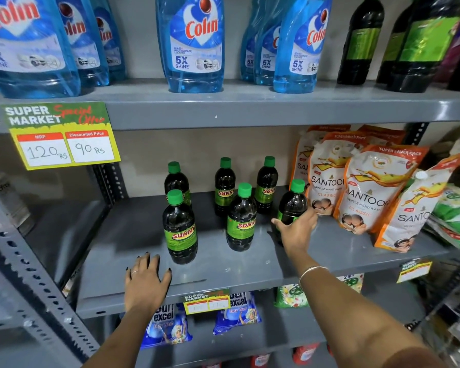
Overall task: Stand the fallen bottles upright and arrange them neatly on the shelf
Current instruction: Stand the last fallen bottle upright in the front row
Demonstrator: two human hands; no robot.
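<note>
Several dark Sunny bottles with green caps stand upright on the grey middle shelf (pixel 223 272). A front left bottle (pixel 180 229) stands nearest my left hand (pixel 147 280), which rests flat and open on the shelf front. Behind it is another bottle (pixel 176 181). Two stand at the back (pixel 224 187) (pixel 267 184) and one in the middle front (pixel 241 219). My right hand (pixel 298 229) wraps around the lower body of the rightmost bottle (pixel 292 203), which stands upright next to the Santoor pouches.
Orange and white Santoor pouches (pixel 367 192) lean at the right of the shelf. Blue Colin bottles (pixel 194 43) and dark bottles (pixel 361 41) fill the shelf above. A yellow price tag (pixel 64 136) hangs at upper left. Detergent packs (pixel 237 312) lie below.
</note>
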